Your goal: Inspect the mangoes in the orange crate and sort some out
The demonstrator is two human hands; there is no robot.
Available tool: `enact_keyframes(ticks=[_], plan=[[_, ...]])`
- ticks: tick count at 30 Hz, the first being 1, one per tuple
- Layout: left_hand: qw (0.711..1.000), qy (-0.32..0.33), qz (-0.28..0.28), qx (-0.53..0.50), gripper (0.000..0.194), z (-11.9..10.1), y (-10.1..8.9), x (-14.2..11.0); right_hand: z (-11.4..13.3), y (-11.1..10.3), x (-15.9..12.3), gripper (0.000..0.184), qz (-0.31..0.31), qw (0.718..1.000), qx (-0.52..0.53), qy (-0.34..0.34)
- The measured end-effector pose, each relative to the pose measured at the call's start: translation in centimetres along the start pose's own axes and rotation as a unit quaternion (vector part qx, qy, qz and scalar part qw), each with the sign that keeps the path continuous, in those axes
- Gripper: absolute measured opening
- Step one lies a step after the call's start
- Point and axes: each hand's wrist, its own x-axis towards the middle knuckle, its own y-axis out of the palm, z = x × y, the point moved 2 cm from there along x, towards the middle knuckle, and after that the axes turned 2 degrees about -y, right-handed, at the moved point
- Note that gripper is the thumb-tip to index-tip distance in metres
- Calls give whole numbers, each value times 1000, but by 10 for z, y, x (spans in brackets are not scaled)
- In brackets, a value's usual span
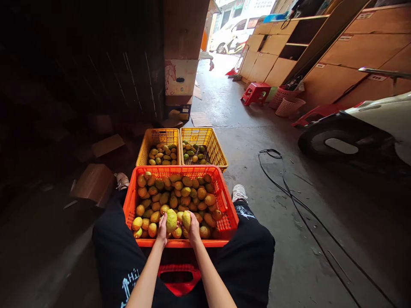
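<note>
A yellow-green oval fruit (171, 220) with a bumpy-looking skin is gripped in my left hand (162, 229). My right hand (194, 226) grips a second, similar yellow fruit (186, 219), a little apart from the first. Both hands are over the near side of a red plastic crate (183, 244), which stands between my legs. Many oval fruits (184, 192) in yellow, green and brownish tones fill much of the crate. The exact kind of fruit is unclear.
Beyond the red crate stand a left yellow crate (141, 147) and a right yellow crate (220, 152), each with some fruit. Black cable (298, 199) lies on the floor at right, near a scooter (353, 137). Cardboard boxes (362, 51) and a red stool (256, 93) are farther back.
</note>
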Motion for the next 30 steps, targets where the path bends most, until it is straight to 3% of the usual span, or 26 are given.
enact_keyframes(ticks=[4,8,11,19,23,27,30], plan=[[999,0,-34,9,36,-2,0,-1,1,2,-2,65,29,999,2,18],[1000,-6,-6,29,52,-1,2,-1,-3,4,-5,74,43,999,-18,11],[999,12,-16,29,59,-1,1,-1,-8,1,-5,80,29,999,-21,0],[997,7,13,73,34,1,-3,1,-10,-2,3,57,28,998,-49,8],[995,-11,-13,98,23,2,-3,5,-10,-1,3,55,25,999,-35,9],[996,-26,-58,65,21,1,-2,7,-10,-1,3,56,26,999,-15,25],[997,-53,-58,26,27,-1,0,6,-9,-2,4,60,23,999,-15,21]])
